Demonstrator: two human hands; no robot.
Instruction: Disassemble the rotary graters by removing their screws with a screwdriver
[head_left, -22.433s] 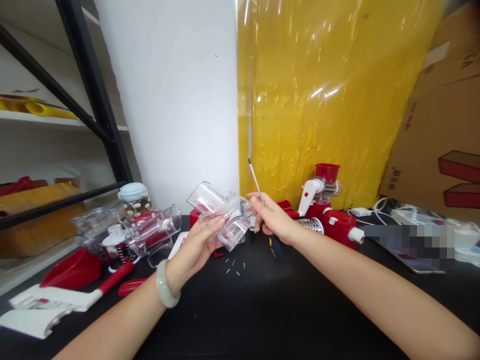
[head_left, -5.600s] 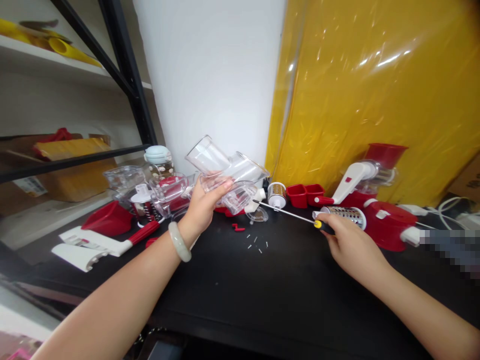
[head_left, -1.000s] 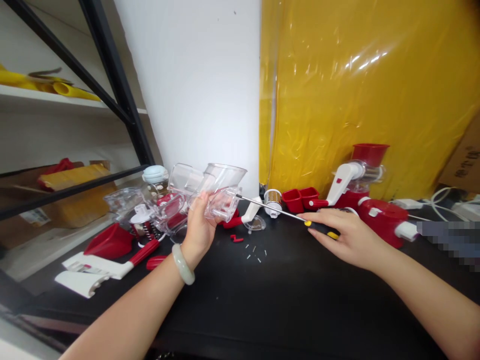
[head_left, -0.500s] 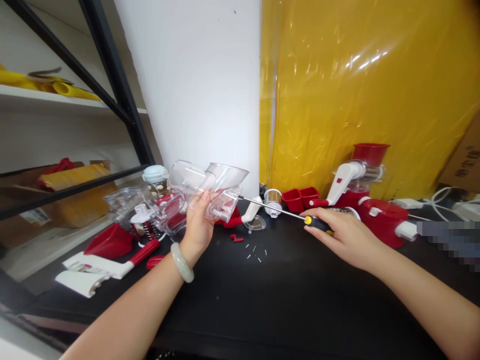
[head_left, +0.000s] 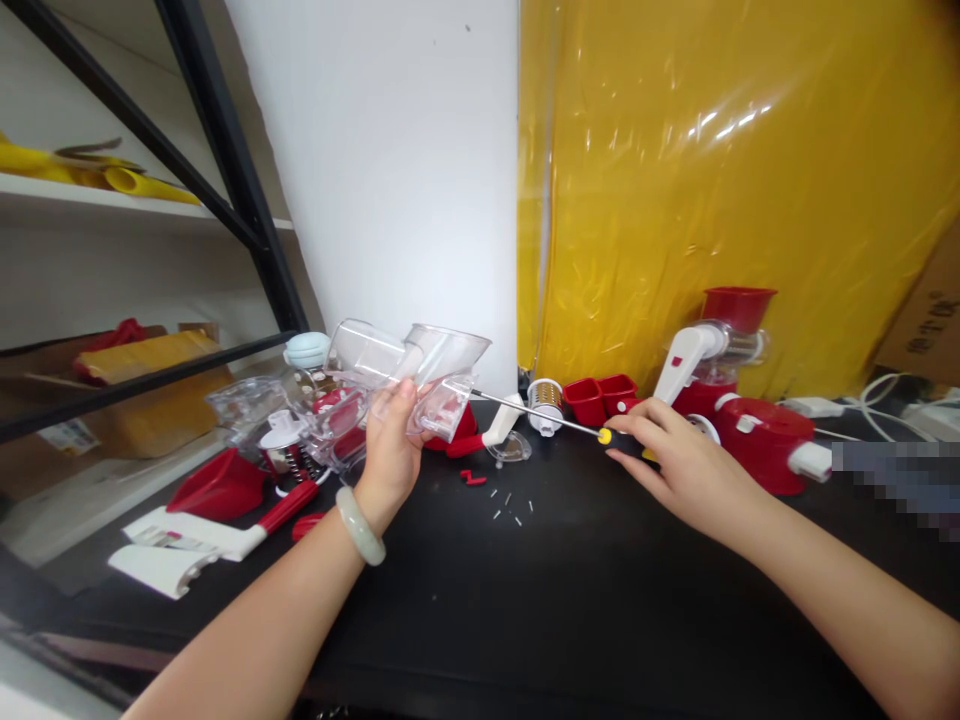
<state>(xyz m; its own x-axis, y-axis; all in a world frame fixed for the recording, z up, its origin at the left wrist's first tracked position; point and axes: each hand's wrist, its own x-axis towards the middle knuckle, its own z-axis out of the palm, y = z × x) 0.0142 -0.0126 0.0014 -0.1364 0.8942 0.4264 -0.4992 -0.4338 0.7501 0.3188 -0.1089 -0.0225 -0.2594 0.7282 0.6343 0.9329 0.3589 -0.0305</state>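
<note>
My left hand (head_left: 394,455), with a pale bangle at its wrist, grips a clear plastic grater housing (head_left: 448,350) and holds it above the table. In my right hand (head_left: 694,480) is a screwdriver (head_left: 604,436) with a long metal shaft and a yellow collar; the fingers cover most of its handle. The shaft points left, its tip at the right side of the housing; whether it sits on a screw cannot be seen. Below lie a small red plastic piece (head_left: 473,479) and several small screws (head_left: 517,520) on the black table (head_left: 525,610).
To the left lie a red hopper (head_left: 221,483), a white part with a red handle (head_left: 289,507) and clear housings (head_left: 247,405). Behind stand a grater drum (head_left: 545,405) and red cups (head_left: 596,398). A red and white rotary grater (head_left: 739,310) stands at the right, near cables.
The housing and my left hand have shifted slightly left. My right hand's fingers have changed position on the screwdriver, covering more of its handle.
</note>
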